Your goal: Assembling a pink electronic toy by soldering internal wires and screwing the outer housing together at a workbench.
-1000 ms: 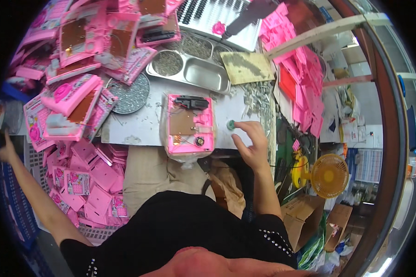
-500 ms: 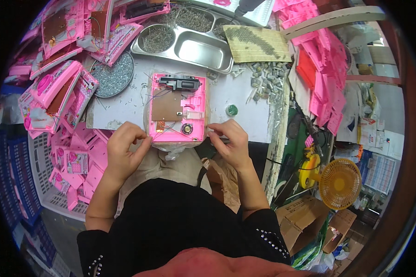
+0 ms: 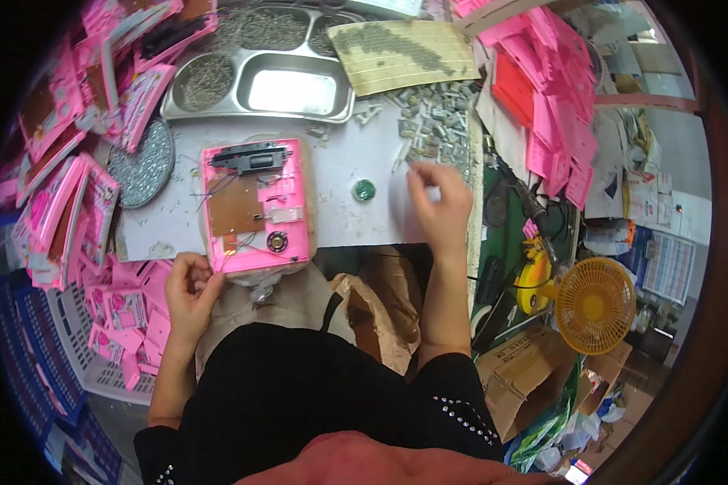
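Observation:
A pink plastic case (image 3: pixel 300 202) lies open on a bagged pad at the table's front edge. Inside it are a black cassette mechanism (image 3: pixel 251 159), a brown circuit board (image 3: pixel 234 205), a small round speaker (image 3: pixel 277 242) and thin wires. At the case's near left corner is my left hand (image 3: pixel 189 295), thumb and curled fingers closed on that corner. My right hand (image 3: pixel 445 206) is over the table at the right, fingers bent and apart, with nothing visible in it. Just beyond its fingertips spreads a pile of small metal parts (image 3: pixel 435 121). A small round green container (image 3: pixel 364 190) stands between case and right hand.
A steel compartment tray (image 3: pixel 255 113) holds small metal pieces, beside a yellow sheet (image 3: pixel 380 77) strewn with grey bits. A round dish of screws (image 3: pixel 141 166) stands left. Pink cases and panels pile up on both sides. A yellow fan (image 3: pixel 595 305) stands right.
My right hand has left the case's right side and moved right and away, toward the small metal parts. My left hand stays at the case's corner. The whole view has shifted.

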Action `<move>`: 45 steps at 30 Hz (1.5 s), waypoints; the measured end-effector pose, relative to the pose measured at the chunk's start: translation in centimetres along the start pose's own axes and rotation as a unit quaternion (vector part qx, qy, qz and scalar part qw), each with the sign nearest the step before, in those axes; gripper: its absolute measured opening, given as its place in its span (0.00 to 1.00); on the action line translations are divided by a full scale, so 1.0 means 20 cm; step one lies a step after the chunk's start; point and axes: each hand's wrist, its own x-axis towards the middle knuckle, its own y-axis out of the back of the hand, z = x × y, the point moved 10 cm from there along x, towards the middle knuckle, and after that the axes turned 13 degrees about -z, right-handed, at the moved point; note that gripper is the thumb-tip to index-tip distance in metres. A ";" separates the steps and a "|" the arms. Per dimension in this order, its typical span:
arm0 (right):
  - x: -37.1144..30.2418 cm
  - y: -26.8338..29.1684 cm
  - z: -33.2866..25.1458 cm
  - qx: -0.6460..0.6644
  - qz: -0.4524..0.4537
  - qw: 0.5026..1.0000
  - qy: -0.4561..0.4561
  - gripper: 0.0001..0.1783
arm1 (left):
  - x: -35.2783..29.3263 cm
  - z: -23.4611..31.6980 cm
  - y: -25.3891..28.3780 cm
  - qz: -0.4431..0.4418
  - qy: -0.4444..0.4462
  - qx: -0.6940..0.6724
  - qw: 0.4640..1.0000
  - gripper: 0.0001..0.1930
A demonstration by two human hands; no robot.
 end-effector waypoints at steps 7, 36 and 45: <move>0.41 -0.11 0.20 -0.297 -0.104 0.944 -0.098 0.12 | -0.01 0.18 0.09 0.012 -0.084 0.131 0.988 0.08; -0.26 -0.32 0.09 0.688 -0.140 0.699 -0.135 0.19 | 0.54 0.87 -1.24 -0.382 -0.422 0.513 0.642 0.07; -0.36 -0.33 0.42 0.548 -0.020 0.821 -0.159 0.27 | 1.54 1.03 -1.05 -0.099 -0.387 0.532 0.746 0.10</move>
